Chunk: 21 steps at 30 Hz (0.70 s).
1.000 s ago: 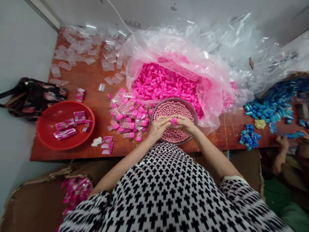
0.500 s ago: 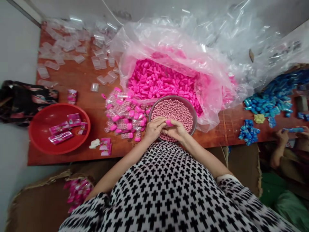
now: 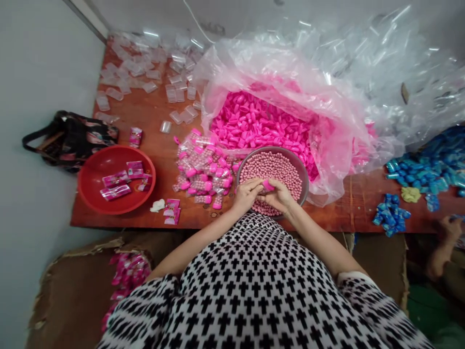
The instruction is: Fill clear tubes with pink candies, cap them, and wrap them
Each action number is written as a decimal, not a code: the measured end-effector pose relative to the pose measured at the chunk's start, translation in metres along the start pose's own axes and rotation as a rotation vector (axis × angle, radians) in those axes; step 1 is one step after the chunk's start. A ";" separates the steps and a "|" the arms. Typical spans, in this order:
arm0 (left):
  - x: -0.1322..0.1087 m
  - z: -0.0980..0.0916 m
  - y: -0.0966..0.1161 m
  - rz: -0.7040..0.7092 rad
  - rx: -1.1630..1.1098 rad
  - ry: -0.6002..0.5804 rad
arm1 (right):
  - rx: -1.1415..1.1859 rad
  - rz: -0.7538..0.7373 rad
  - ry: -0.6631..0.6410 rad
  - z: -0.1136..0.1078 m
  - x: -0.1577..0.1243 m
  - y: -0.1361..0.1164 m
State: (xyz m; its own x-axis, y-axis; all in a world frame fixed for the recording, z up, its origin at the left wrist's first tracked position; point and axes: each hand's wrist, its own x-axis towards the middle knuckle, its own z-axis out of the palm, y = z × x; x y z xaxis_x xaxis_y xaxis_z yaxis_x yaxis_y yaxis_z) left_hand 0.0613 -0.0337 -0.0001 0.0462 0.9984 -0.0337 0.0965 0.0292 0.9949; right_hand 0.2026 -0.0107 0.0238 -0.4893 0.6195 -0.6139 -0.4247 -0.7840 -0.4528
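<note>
Both hands meet over a grey bowl (image 3: 305, 188) filled with pink beads (image 3: 272, 167). My right hand (image 3: 282, 198) is closed, its thumb and fingers around a bright pink cap (image 3: 268, 185). My left hand (image 3: 248, 195) is closed beside it, gripping the small container under that cap. Fingers hide most of the container's body. Left of the bowl lies a heap of clear bead-filled containers with pink caps (image 3: 203, 167). Just behind the bowl, loose pink caps (image 3: 250, 121) spill inside a large clear plastic bag (image 3: 232, 60).
On the left stand a red bowl (image 3: 87, 194) with several pink packets (image 3: 115, 192) and a black floral handbag (image 3: 90, 133). Clear empty containers (image 3: 176, 92) lie behind. Blue wrapped pieces (image 3: 390, 215) sit on the right, near another person's hand (image 3: 448, 232). Open cardboard boxes (image 3: 61, 295) stand below the table edge.
The view has shifted, so the whole scene sits further right in the picture. Both hands keep the pink-capped container between them over the bowl.
</note>
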 end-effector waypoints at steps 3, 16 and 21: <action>-0.007 -0.002 -0.007 -0.046 0.054 0.020 | -0.015 0.010 0.054 0.004 0.008 0.012; -0.034 -0.099 -0.061 -0.046 0.501 0.597 | -0.409 0.012 -0.010 0.038 0.036 0.039; -0.023 -0.119 -0.087 -0.047 0.637 0.645 | -0.703 -0.013 -0.111 0.034 0.013 0.074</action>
State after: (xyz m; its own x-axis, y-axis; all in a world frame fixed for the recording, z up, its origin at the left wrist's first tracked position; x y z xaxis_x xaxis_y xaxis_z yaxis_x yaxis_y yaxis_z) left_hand -0.0659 -0.0533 -0.0742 -0.5189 0.8362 0.1776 0.6245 0.2289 0.7467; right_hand 0.1387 -0.0590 0.0043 -0.5784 0.6002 -0.5525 0.1425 -0.5925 -0.7929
